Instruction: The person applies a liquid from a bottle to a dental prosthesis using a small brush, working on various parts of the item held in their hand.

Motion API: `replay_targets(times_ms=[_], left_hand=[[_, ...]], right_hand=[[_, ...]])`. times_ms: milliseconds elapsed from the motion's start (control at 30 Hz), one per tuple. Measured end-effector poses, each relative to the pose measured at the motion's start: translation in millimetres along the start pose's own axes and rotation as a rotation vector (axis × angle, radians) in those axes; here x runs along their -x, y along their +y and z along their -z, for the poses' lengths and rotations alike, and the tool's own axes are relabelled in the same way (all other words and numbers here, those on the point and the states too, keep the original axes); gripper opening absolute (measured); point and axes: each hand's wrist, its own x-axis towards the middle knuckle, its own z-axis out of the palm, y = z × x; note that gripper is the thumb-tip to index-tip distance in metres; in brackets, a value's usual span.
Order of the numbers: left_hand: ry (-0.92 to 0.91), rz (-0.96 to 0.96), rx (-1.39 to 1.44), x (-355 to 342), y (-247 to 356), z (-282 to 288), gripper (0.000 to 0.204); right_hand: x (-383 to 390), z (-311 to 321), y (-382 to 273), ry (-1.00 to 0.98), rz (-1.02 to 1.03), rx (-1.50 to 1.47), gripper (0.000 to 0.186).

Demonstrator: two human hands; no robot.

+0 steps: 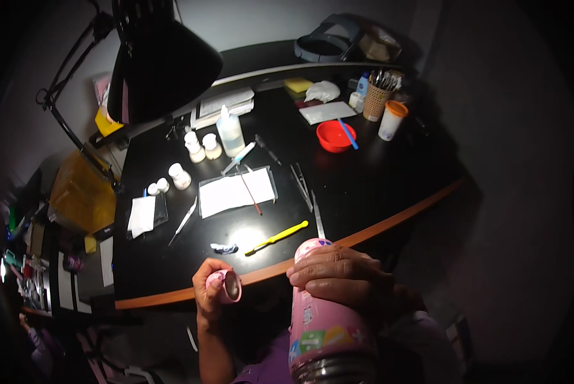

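Note:
My left hand (205, 285) is wrapped round a small pink cup-shaped flask lid (232, 289), its hollow side turned up, just in front of the table edge. My right hand (338, 276) grips a pink thermos flask (315, 323) with coloured pictures on it. The flask lies tilted, its base toward the table and its uncapped metal neck toward me. On the table beyond are a yellow toothbrush (276, 238), a small crumpled piece (224, 248), a slim-bladed tool (317, 216) and tweezers (301, 187).
A black desk lamp (165, 70) hangs over the left side. White paper (226, 193), small white-capped bottles (196, 148), a squeeze bottle (230, 133) and a syringe (239, 158) lie mid-table. Further right stand a red bowl (328, 139), an orange-lidded container (391, 121) and a woven tool holder (376, 102).

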Motion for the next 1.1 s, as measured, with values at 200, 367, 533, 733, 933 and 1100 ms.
replay_targets(times_ms=[200,367,533,733,933,1100], left_hand=[[-0.055,0.004,0.05,-11,7,-7,0.054],[-0.042,-0.02,0.017,-13,12,-3,0.052],[-0.069,-0.054,-0.028,-18,16,-18,0.052],[-0.014,0.076,0.037,-6,25,-6,0.052],[-0.031,0.104,0.087,-9,19,-14,0.051],[-0.02,0.121,0.11,-9,15,-14,0.05]], right_hand=[[-40,20,-19,-0.028,0.186,0.159,0.061],[-75,26,-30,-0.028,0.348,0.226,0.051],[-102,42,-53,-0.078,0.427,0.358,0.042],[-128,47,-58,-0.13,0.52,0.448,0.036],[-142,54,-83,-0.192,0.521,0.539,0.039],[-147,52,-87,-0.177,0.579,0.533,0.038]])
